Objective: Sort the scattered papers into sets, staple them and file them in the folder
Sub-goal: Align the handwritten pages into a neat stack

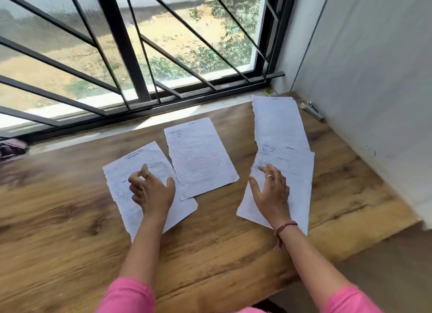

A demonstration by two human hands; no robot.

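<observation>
4 handwritten lined papers on a wooden table [70, 219] under a barred window, left hand [152, 191] over the leftmost paper [121, 172], fingers loosely curled, holding nothing, middle paper [201, 158] overlapping its edge, right hand [271, 193] flat on the near right paper [299, 184], fingers spread, far right paper [278, 123] partly beneath it, stapler [313, 110] by the wall

Bare table [70, 219] lies open at left; the wall [374, 102] and stapler [313, 110] crowd the right.

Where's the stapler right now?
In the head view, the stapler lies at the table's far right corner, against the wall, just right of the farthest paper sheet.
</observation>
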